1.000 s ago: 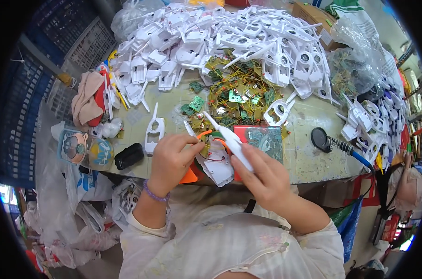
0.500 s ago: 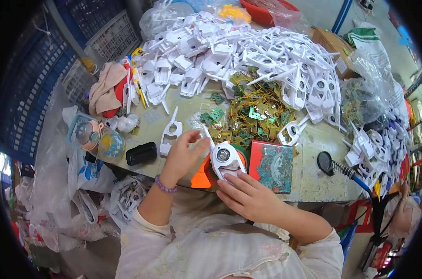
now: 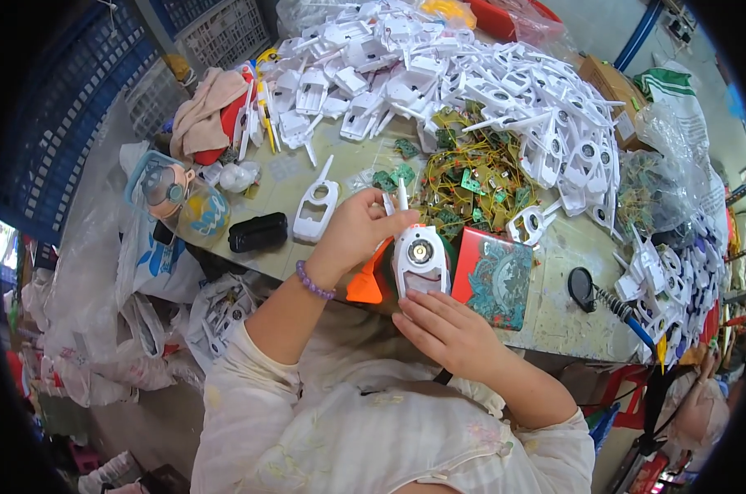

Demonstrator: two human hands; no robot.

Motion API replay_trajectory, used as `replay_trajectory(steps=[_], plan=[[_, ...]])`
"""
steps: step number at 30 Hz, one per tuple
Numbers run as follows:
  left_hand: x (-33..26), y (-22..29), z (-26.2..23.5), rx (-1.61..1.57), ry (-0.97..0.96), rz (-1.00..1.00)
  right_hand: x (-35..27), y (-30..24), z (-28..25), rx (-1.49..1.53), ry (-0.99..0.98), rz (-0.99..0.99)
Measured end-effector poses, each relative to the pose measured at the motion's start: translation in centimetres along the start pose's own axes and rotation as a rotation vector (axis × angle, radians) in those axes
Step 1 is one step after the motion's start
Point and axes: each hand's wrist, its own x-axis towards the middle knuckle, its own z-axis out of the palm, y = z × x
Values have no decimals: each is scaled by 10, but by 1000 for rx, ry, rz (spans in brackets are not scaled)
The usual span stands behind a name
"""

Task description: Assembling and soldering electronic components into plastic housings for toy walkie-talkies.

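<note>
At the table's point(image 3: 554, 323) near edge, left of a red-and-teal box point(image 3: 498, 278), the left hand point(image 3: 358, 235) pinches the white casing point(image 3: 430, 273) near its antenna, while the right hand point(image 3: 448, 329), grip unclear, covers its near end, apparently steadying it.

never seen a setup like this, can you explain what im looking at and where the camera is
There's no machine at work here: these are a person's two bare hands, seen from above by a wide camera worn on their head, so straight edges look bent. The left hand has its thumb at the top of a white plastic shell, and the right hand's fingers lie on its lower end. On the table beyond are a big pile of similar shells and a tangle of green circuit boards with yellow wires. A black case lies to the left.
</note>
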Motion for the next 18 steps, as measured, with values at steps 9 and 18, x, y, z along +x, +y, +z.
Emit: replay_trajectory(steps=[9,18], plan=[[-2,1,-4,-334,-133,-91,1,2,-5,174,85,34],[-23,30,-21,-275,-101,-115,7,-5,-16,1003,519,577]])
